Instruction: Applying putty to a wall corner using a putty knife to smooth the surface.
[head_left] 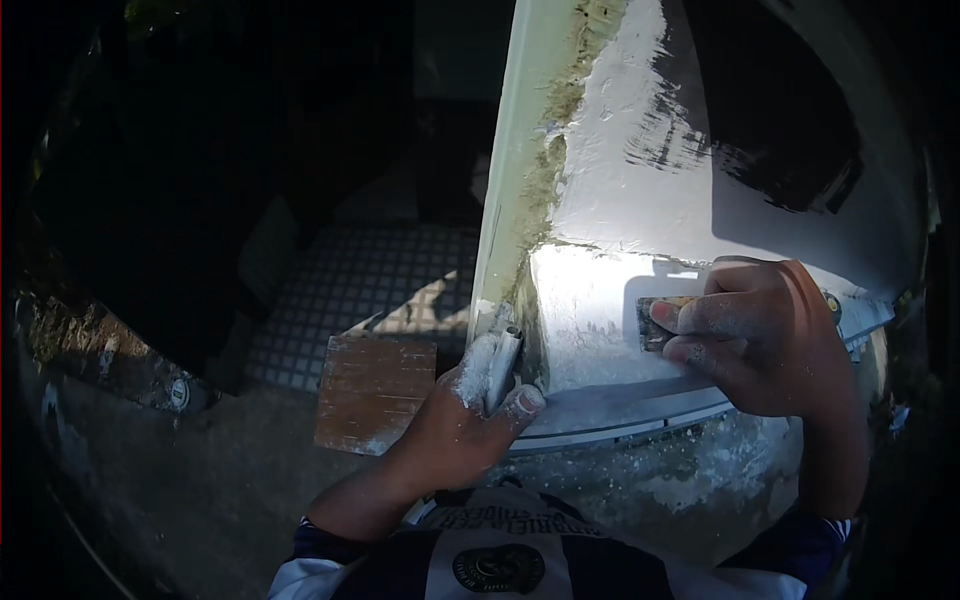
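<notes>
My left hand (460, 420), dusted with white, is at the corner of a white-coated ledge (585, 340). Its thumb and fingers are closed round a short silvery tube (505, 365) with an open upper end. At the ledge's right side, my right hand (765, 330) pinches a small, dark, flat piece (655, 322) smeared with white. That piece lies close over the bright white surface; whether it touches is hard to tell. White powder marks the fingers of both hands.
A brown board (375, 392) is beside my left forearm. Beyond the ledge rises a white-coated wall (640, 190) with a dark patch (765, 100), edged by a pale green strip (505, 190). Checkered tiles (345, 290) cover the shaded floor at left; rough concrete (240, 470) lies nearer.
</notes>
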